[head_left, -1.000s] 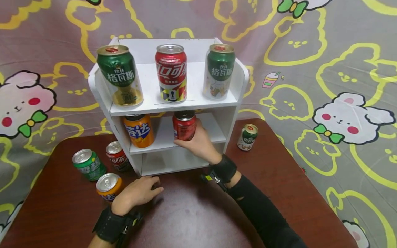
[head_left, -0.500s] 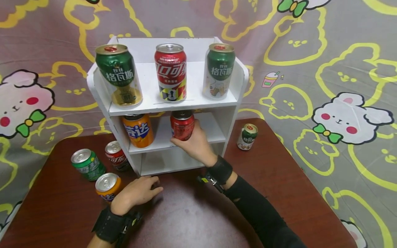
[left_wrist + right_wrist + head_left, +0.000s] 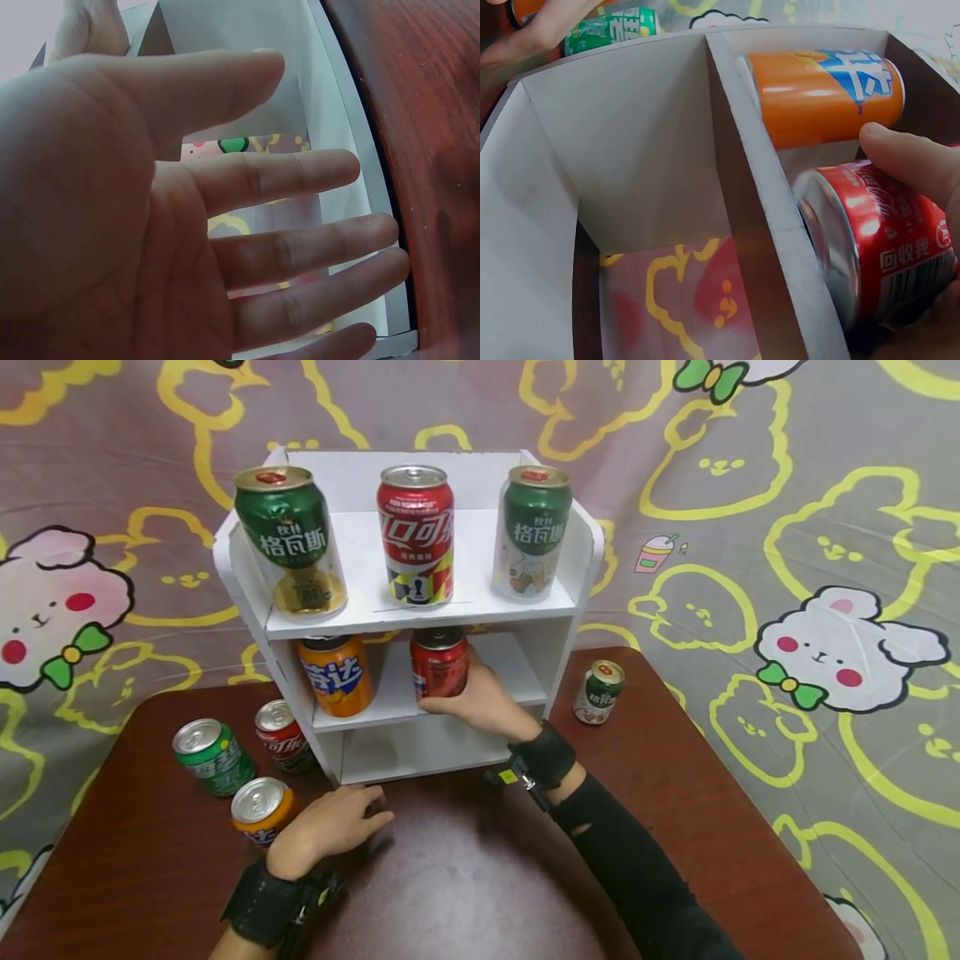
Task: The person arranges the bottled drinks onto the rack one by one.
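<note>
My right hand (image 3: 483, 697) grips a red cola can (image 3: 439, 670) on the middle shelf of a small white rack (image 3: 450, 620). In the right wrist view the can (image 3: 877, 232) has its base close to the shelf's front edge, with the thumb along one side. Left of it on the same shelf stands an orange soda can (image 3: 336, 677). My left hand (image 3: 330, 827) holds nothing; it hovers over the table before the rack, and in the left wrist view its fingers (image 3: 292, 247) are spread and nearly straight.
Two green-topped cans (image 3: 292, 539) (image 3: 532, 531) and a red cola can (image 3: 415, 535) stand on the top shelf. Left of the rack are green (image 3: 213, 757), red (image 3: 282, 737) and orange (image 3: 262, 812) cans. Another green-white can (image 3: 598, 693) stands right of it on the table (image 3: 480, 877).
The red cola can in my right hand has shifted slightly left along the middle shelf. My left hand has stayed in place.
</note>
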Action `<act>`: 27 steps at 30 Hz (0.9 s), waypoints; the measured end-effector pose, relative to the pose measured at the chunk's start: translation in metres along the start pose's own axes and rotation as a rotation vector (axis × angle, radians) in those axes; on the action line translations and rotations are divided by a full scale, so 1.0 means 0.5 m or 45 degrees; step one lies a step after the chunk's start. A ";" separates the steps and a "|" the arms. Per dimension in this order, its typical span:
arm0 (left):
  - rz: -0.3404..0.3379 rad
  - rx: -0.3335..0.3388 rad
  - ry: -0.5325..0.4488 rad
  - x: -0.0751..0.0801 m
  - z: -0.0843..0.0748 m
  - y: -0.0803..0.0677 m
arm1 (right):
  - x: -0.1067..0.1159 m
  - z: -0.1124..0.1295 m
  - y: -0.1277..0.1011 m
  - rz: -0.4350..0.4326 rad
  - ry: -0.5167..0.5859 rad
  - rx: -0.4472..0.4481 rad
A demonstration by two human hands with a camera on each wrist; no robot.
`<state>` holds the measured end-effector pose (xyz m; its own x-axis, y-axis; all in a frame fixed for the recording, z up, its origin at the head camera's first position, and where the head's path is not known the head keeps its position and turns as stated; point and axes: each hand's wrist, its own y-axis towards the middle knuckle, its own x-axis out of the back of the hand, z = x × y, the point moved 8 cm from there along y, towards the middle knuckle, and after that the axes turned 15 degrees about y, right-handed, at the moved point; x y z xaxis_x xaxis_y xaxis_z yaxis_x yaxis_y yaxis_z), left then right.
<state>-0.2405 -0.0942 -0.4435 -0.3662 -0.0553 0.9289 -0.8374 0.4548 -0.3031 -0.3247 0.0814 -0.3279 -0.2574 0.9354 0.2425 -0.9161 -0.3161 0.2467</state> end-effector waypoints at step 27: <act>0.013 -0.038 -0.044 -0.001 -0.001 0.006 | -0.021 0.021 -0.041 -0.405 -0.232 0.206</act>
<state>-0.2425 -0.0923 -0.4447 -0.3892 -0.0812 0.9176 -0.8214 0.4815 -0.3057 -0.2999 0.0763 -0.3256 0.1034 0.9516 0.2894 -0.8774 -0.0497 0.4771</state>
